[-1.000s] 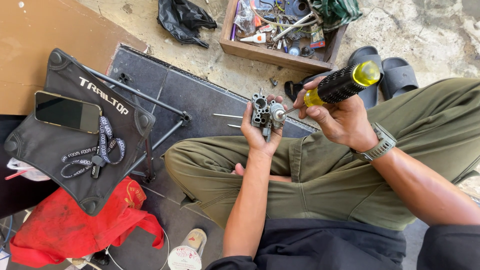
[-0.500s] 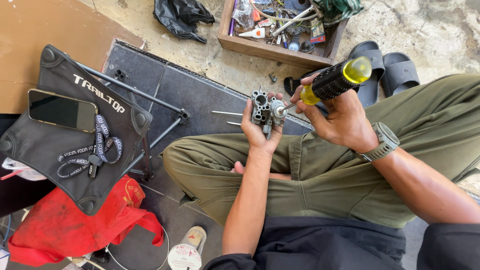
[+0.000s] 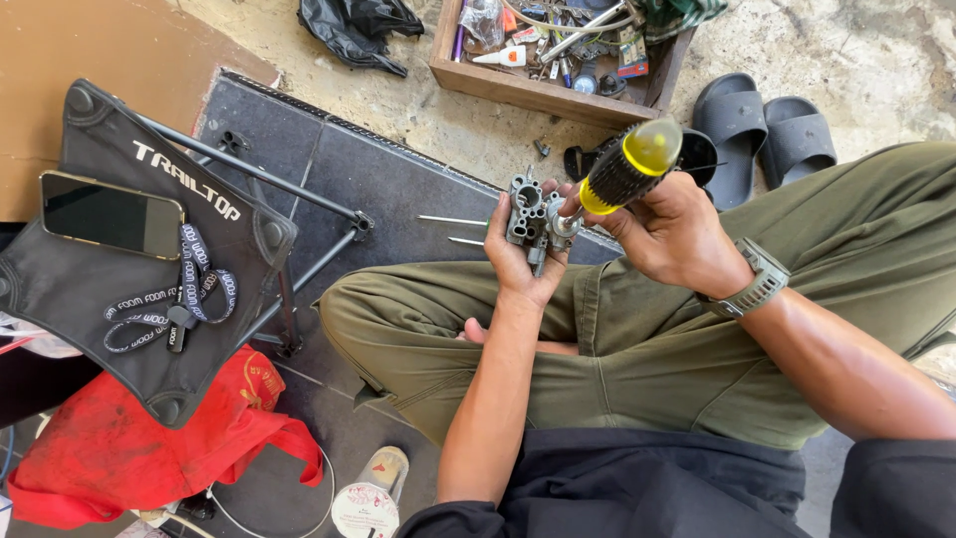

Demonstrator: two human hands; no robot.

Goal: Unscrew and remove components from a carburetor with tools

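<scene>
Screwdriver [image 3: 625,171] tip hidden behind carburetor [image 3: 530,211]

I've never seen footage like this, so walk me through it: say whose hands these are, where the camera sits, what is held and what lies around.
The camera sits on a person's head and looks down at their lap as they sit cross-legged. The left hand grips a small grey metal engine part. The right hand holds a screwdriver with a black-and-yellow handle, its tip at that part. Around them: a black mat, a folding stool carrying a phone and a lanyard, a red bag, a wooden tray of tools and grey sandals.
</scene>
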